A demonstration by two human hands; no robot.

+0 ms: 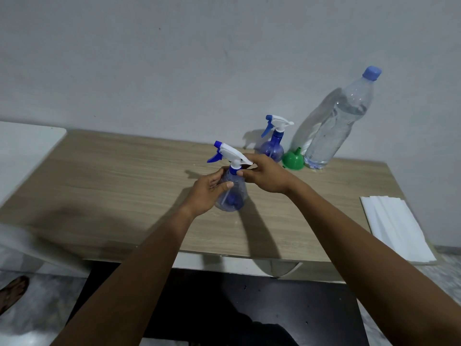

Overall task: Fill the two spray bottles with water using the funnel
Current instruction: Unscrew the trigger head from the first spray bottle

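A blue-tinted spray bottle [235,193] with a white and blue trigger head [228,152] stands near the middle of the wooden table [112,176]. My left hand [207,191] wraps its body. My right hand [264,174] pinches the blue collar under the trigger head. A second spray bottle [273,143] stands at the back, upright with its head on. Beside it a green funnel [293,159] lies mouth down. A large clear water bottle [341,121] with a blue cap leans against the wall, partly filled.
White folded paper [394,226] lies at the table's right edge. A white surface [22,148] adjoins the table on the left. The grey wall runs right behind the bottles. A foot in a sandal [12,293] shows at lower left.
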